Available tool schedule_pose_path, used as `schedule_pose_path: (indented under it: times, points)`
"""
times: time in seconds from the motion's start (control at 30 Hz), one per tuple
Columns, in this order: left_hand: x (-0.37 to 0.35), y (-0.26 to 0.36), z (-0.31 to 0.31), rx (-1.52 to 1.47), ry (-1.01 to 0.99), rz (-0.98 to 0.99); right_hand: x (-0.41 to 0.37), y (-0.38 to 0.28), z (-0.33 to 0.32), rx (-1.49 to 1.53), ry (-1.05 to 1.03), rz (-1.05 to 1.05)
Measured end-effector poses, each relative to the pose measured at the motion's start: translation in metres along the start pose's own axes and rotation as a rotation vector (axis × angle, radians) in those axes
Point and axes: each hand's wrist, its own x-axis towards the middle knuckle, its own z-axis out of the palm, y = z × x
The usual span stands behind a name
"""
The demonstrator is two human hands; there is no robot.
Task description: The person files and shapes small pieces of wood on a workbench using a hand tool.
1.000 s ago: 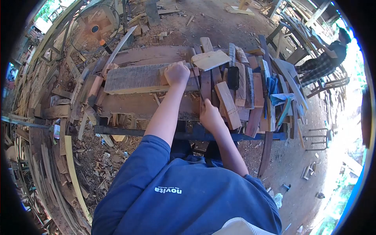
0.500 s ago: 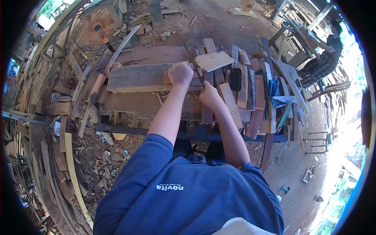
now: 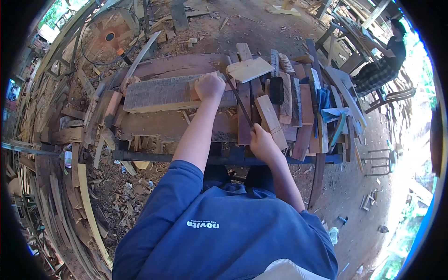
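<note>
My left hand point(image 3: 210, 86) is closed over a small wooden block point(image 3: 193, 89) on top of a thick grey beam point(image 3: 158, 94) and hides most of that block. In my right hand point(image 3: 265, 142) is one end of a long, thin, dark file point(image 3: 243, 106); the fingers wrap round it and hide its grip. From there the file slants up and left, its far end right by the left fist. A pale board point(image 3: 250, 70) lies just beyond that end, and a light wood offcut point(image 3: 271, 120) lies beside the right hand.
Several wood pieces, a black case point(image 3: 276, 90) and a blue cloth point(image 3: 323, 99) lie on the right of the bench. A round fan point(image 3: 110, 36) stands back left. Scraps cover the ground at left. At the far right a person point(image 3: 389, 58) sits at another bench.
My right hand has pulled back toward my body and slightly right, drawing the file with it. My left hand stays on the block; the whole view has shifted slightly.
</note>
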Motion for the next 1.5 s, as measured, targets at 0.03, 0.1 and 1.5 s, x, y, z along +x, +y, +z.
schedule_pose_path:
  times: [0.03, 0.1, 1.5]
  points:
    - [0.0, -0.001, 0.0, 0.006, 0.01, 0.013, 0.015, -0.001, 0.003, -0.014, -0.01, -0.001]
    - [-0.002, -0.002, 0.001, 0.011, 0.017, 0.028, 0.058, -0.006, 0.017, -0.011, 0.003, -0.006]
    - [-0.003, 0.0, 0.0, -0.05, 0.072, 0.115, -0.016, 0.021, 0.029, 0.099, 0.057, -0.065]
